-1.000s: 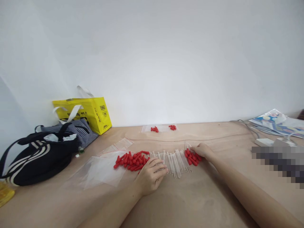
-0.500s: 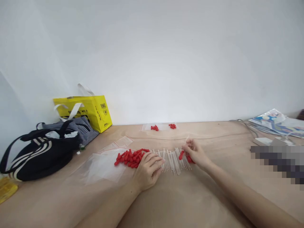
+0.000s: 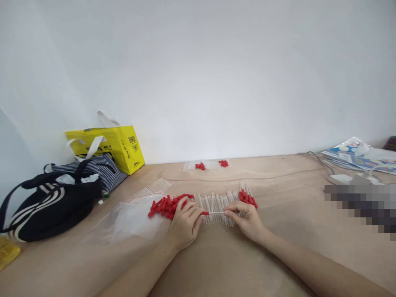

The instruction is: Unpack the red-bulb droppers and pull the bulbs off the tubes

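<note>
My left hand (image 3: 185, 225) is closed around a red rubber bulb (image 3: 205, 213) whose end pokes out past the fingertips. My right hand (image 3: 247, 220) pinches the far end of a thin clear tube (image 3: 215, 213), which lies level between both hands with its left end at the bulb. Behind the hands, many clear tubes (image 3: 213, 201) lie side by side in a row. A heap of red rubber bulbs (image 3: 163, 206) sits just beyond my left hand. Past my right hand lies a small group of droppers (image 3: 248, 199), red bulbs toward me and clear stems pointing away.
Clear zip bags (image 3: 136, 218) lie flat left of the heap. Near the wall rests another clear bag (image 3: 189, 166) with red-bulbed droppers. A black bag (image 3: 52, 210), striped bag (image 3: 113, 172) and yellow bag (image 3: 131, 150) stand left. Papers (image 3: 355, 154) and a white adapter (image 3: 340, 180) are right.
My right hand has come left and nearer from the dropper group and now pinches a tube. The dropper with a red bulb beneath that hand now lies with the group. The left hand now shows a bulb.
</note>
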`<state>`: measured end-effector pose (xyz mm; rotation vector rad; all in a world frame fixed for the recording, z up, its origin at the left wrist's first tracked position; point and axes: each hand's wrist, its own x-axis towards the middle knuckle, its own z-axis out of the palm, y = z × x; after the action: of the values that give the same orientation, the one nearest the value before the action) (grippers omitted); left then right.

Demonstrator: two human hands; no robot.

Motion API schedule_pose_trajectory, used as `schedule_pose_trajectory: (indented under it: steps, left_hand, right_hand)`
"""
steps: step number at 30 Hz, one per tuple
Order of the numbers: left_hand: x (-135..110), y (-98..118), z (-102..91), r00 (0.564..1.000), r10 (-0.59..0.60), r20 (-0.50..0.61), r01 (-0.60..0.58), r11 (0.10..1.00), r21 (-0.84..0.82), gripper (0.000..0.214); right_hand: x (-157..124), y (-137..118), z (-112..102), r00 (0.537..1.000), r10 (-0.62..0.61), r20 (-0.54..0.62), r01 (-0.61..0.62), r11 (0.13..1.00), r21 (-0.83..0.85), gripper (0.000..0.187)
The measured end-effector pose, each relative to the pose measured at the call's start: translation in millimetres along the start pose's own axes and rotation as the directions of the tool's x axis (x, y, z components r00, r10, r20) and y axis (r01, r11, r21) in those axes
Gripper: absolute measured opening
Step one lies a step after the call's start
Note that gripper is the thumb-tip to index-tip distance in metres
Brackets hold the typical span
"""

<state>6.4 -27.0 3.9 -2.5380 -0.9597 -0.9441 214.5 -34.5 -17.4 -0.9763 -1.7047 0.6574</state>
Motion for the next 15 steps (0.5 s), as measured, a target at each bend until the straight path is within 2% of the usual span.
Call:
schedule_pose_trajectory:
  steps: [1,3,5,7,9,15]
  left_hand:
    - [-0.8,0.0,-0.8,1.000,0.013,-0.014,-0.013,1.000,-0.003,0.019]
    - [-2.2,1.2,-1.4,0.998,0.048,-0.040,-0.049,0.999,-0.011,0.018]
    - [-2.7,3.5,-0.4,0.995,0.088,-0.049,-0.089,0.996,-0.019,0.018]
    - [-2.0,5.7,1.1,0.992,0.115,-0.046,-0.116,0.993,-0.024,0.018]
    - [-0.4,7.0,2.7,0.991,0.128,-0.040,-0.129,0.991,-0.026,0.019]
    - [0.1,5.6,5.0,0.988,0.148,-0.049,-0.148,0.989,0.008,0.016]
  right_hand:
    - [-1.8,-0.3,-1.7,0.993,-0.122,0.002,0.120,0.978,-0.172,0.021]
    - [-4.6,-2.1,-0.7,0.937,-0.343,0.059,0.332,0.830,-0.447,0.016]
    - [-5.7,-3.4,4.7,0.871,-0.476,0.121,0.449,0.671,-0.590,0.016]
    - [-5.2,-2.7,11.2,0.832,-0.527,0.172,0.498,0.576,-0.649,0.018]
    - [-4.1,-0.5,15.7,0.825,-0.529,0.200,0.509,0.542,-0.668,0.020]
    - [-5.7,1.6,14.2,0.802,-0.555,0.220,0.546,0.533,-0.646,0.020]
